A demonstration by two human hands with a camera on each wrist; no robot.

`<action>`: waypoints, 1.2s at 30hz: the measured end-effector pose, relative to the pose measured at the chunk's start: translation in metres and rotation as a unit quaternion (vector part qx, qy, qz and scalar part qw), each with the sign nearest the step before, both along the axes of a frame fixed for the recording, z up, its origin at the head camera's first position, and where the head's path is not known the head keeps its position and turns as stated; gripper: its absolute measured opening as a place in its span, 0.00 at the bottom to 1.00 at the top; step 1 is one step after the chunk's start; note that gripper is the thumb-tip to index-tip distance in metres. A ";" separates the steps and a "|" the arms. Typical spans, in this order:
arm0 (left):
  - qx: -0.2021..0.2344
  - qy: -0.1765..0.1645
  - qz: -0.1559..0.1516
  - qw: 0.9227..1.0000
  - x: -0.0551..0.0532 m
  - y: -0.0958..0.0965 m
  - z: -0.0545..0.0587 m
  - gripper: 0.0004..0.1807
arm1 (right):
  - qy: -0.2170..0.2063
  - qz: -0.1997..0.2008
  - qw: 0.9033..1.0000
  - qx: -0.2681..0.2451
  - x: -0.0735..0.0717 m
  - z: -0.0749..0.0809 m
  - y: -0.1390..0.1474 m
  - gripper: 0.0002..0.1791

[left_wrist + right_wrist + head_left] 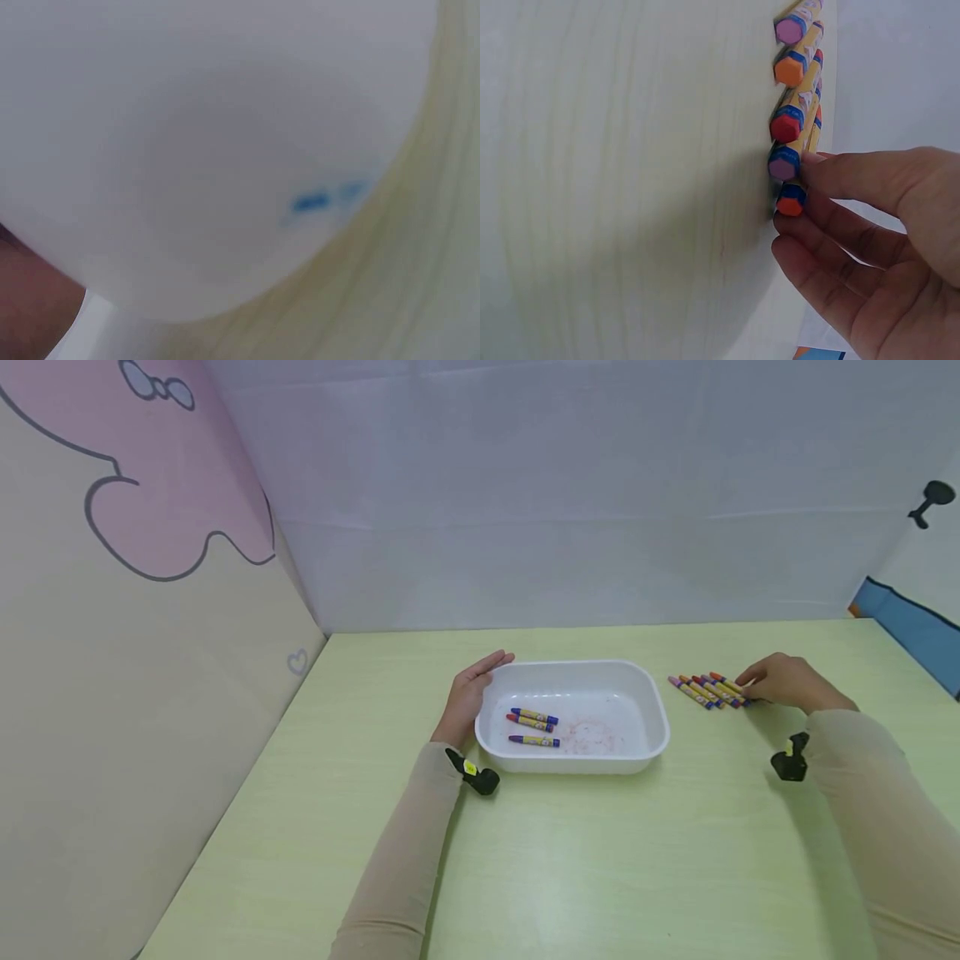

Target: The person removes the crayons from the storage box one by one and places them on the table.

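Note:
My left hand [465, 700] rests against the left end of a white plastic tray [633, 714], its fingers extended along the far-left corner. Inside the tray lie a blue crayon [534, 717], a red crayon [529, 723] and a dark purple crayon [534, 741]. The tray's outer wall [225, 187] fills the left wrist view, with blue marks low on it. On the right, my right hand [791, 681] pinches an orange-red crayon [791, 201] at the end of a slanted row, thumb above and fingertips beside it. Neighbouring crayons are purple [784, 165], red [786, 126], orange [789, 69] and pink-purple [789, 30].
Both hands work on a pale wooden table [570, 852]. A light cloth wall [570, 527] rises behind its far edge, and a printed side panel [172, 677] stands on the left. Reddish smudges mark the tray floor.

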State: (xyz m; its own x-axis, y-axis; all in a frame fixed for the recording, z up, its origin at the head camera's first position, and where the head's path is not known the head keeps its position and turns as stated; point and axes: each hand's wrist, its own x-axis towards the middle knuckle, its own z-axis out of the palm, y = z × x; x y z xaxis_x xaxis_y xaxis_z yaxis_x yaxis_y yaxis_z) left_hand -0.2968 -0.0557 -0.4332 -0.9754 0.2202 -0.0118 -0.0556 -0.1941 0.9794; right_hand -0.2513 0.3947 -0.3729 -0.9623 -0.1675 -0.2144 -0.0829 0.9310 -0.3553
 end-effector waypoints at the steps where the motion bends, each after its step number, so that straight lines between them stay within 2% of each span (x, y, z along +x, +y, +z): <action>1: 0.000 0.000 -0.001 1.000 0.000 0.000 0.000 0.23 | -0.002 -0.001 1.000 0.000 0.000 0.000 0.000 0.18; 9: 0.002 0.003 -0.005 1.000 0.000 0.001 0.002 0.23 | -0.009 -0.016 1.000 -0.002 0.000 0.005 -0.001 0.21; 17: -0.005 0.006 -0.007 1.000 0.001 0.000 0.003 0.23 | 0.017 -0.017 1.000 -0.020 -0.002 0.012 -0.010 0.22; 27: -0.002 0.001 0.000 1.000 0.000 0.001 0.002 0.23 | 0.063 -0.004 0.997 -0.050 -0.010 0.039 -0.055 0.21; 36: 0.002 -0.003 0.006 1.000 -0.001 0.002 0.002 0.22 | 0.061 0.013 0.996 -0.062 -0.021 0.060 -0.099 0.20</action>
State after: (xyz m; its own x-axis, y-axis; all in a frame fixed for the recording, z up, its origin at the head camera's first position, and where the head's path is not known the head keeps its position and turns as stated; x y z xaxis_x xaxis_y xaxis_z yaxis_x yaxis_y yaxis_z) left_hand -0.2976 -0.0540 -0.4312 -0.9778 0.2087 -0.0168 -0.0592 -0.1984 0.9783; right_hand -0.2724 0.2953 -0.3128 -0.9748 -0.2105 -0.0731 -0.1554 0.8774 -0.4538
